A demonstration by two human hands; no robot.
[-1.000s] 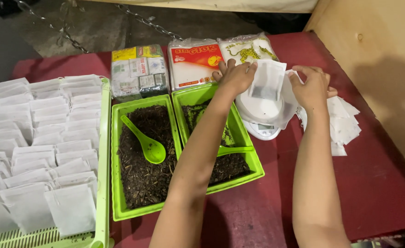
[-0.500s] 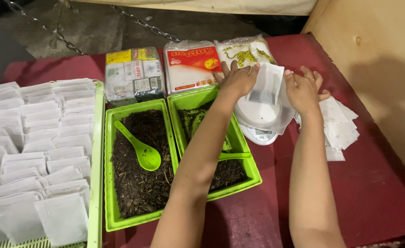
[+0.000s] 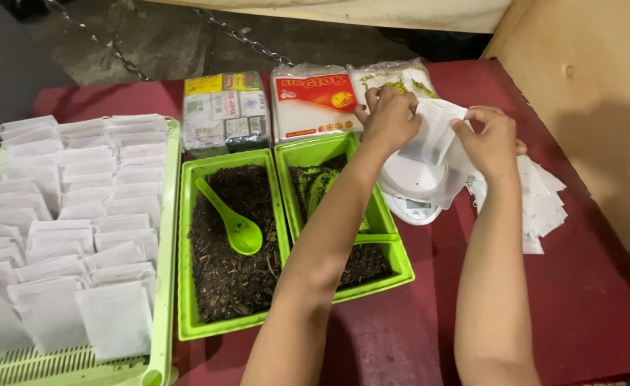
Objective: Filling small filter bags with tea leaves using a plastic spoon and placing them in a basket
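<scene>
White paper filter pouch (image 3: 433,132) held over round white scale (image 3: 409,187), long axis 12–6. Left hand (image 3: 390,118) pinches its 9 o'clock edge, right hand (image 3: 492,139) its 3 o'clock edge; both equally near.

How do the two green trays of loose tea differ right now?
The left green tray is filled nearly edge to edge with dark loose tea, and its green spoon lies fully in view on top. The right green tray shows bare green bottom at its far end, and the left forearm crosses over it, hiding much of its contents. Both are the same bright green and sit side by side on the red table.
</scene>
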